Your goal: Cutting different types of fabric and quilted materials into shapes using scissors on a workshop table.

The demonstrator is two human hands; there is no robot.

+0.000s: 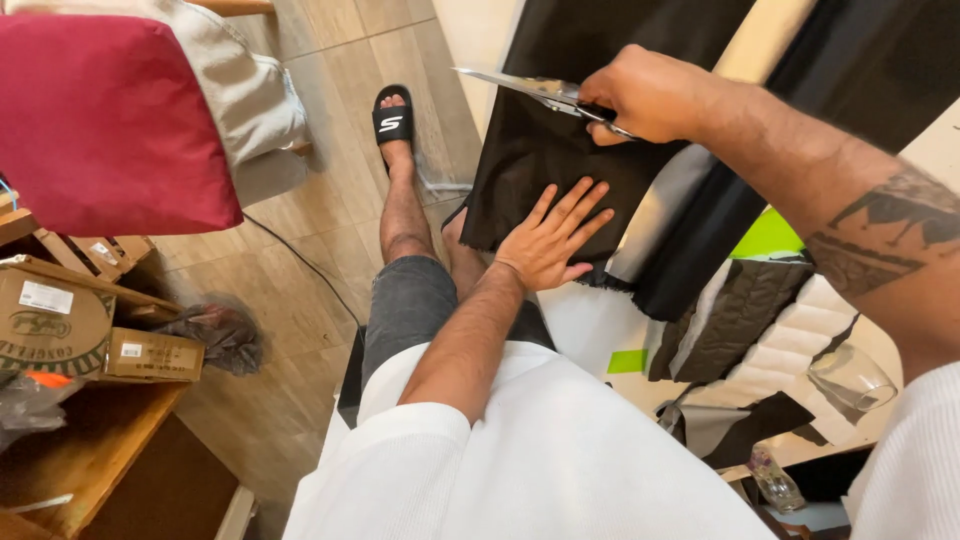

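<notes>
Black fabric [560, 150], matte, frayed edge, draped over the worktop [600, 320]. Left hand [550, 240] flat on it, fingers spread, holding nothing. Right hand [650, 95] gripping steel scissors [525, 88] above. Nearby: quilted pieces [760, 330], cardboard boxes [60, 320], red cushion [100, 120].

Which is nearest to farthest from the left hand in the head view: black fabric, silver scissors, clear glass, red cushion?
1. Black fabric, under the left hand.
2. Silver scissors, just above.
3. Clear glass, lower right.
4. Red cushion, far left.
</notes>
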